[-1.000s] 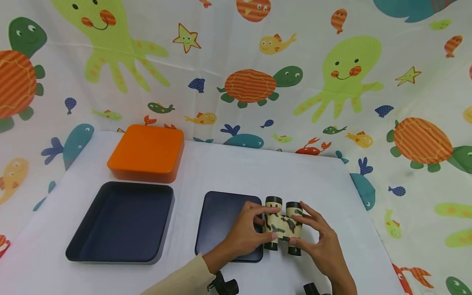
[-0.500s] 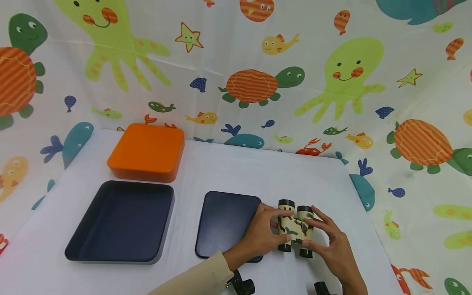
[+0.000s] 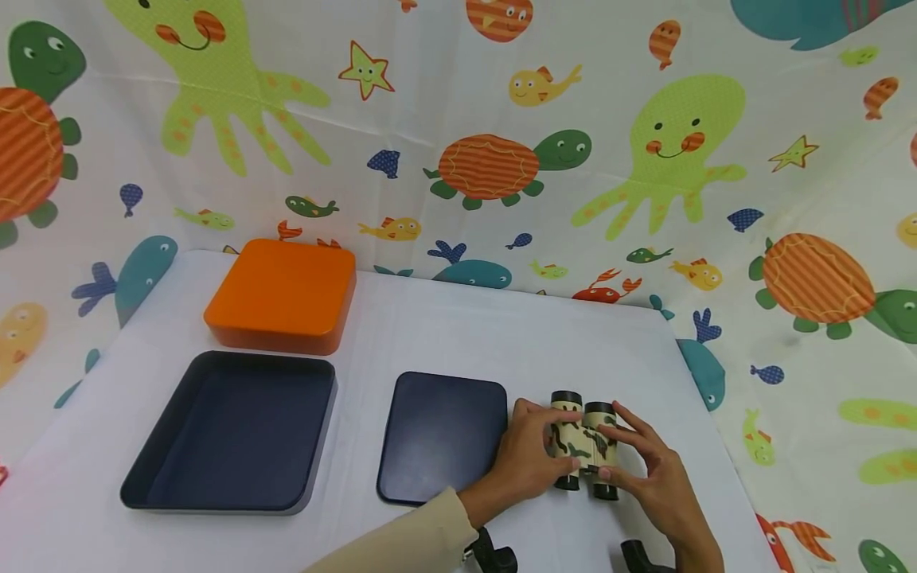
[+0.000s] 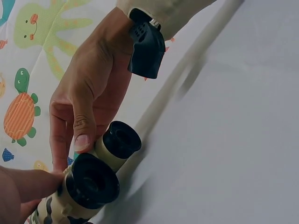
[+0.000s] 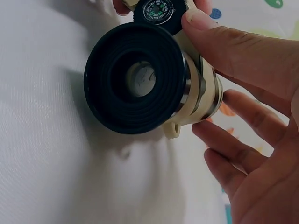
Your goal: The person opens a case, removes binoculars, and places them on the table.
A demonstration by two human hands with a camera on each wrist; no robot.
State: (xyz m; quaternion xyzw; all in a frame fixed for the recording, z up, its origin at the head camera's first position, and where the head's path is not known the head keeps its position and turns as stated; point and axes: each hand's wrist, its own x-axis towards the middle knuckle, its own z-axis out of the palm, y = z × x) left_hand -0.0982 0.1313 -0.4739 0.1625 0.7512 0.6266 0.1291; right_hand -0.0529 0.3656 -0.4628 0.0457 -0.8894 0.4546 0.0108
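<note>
Small camouflage binoculars (image 3: 583, 442) lie on the white table just right of a flat dark lid (image 3: 440, 434). My left hand (image 3: 530, 450) grips their left barrel and my right hand (image 3: 641, 461) grips the right barrel. From the left wrist, the two black eyecups of the binoculars (image 4: 93, 182) face the camera, with my right hand (image 4: 88, 102) pinching the far barrel and my left hand (image 4: 18, 186) on the near one. The right wrist view shows one black eyecup (image 5: 138, 77) close up, a small compass (image 5: 158, 9) above it, and my right hand (image 5: 243, 51) wrapped around the barrel.
An empty dark tray (image 3: 325, 422) sits at the left front, and a closed orange box (image 3: 282, 294) stands behind it. A sea-animal print cloth hangs round the back and sides. The table's right edge is close to my right hand.
Both hands have slid the binoculars to the right, off the edge of the dark lid and onto the white table.
</note>
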